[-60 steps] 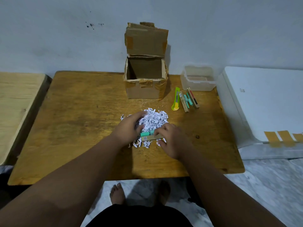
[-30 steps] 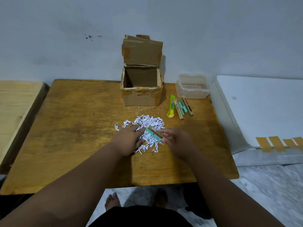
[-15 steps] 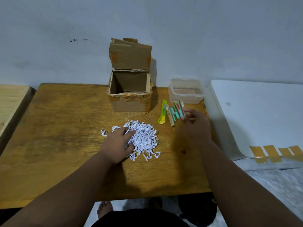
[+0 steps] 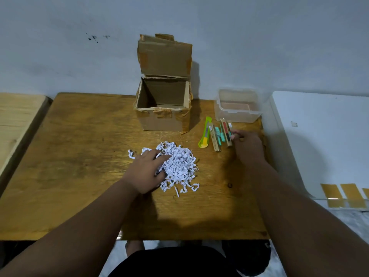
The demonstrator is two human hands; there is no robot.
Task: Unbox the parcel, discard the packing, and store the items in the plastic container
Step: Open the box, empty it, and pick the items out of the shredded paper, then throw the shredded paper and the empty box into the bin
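Note:
An open cardboard box stands at the back of the wooden table, its flap up against the wall. In front of it lies a heap of white shredded paper. My left hand rests flat on the heap's left side with fingers spread. A clear plastic container sits at the back right with nothing visible inside. In front of it lie several slim item boxes in a row. My right hand pinches the rightmost slim box, which lies in that row.
A yellow-green utility knife lies left of the row of slim boxes. A white board with tan tape strips adjoins the table on the right. A lighter wooden surface adjoins it on the left.
My right hand drew a slim box out of the shredded paper and carried it right to the row by the container. My left hand stayed on the heap.

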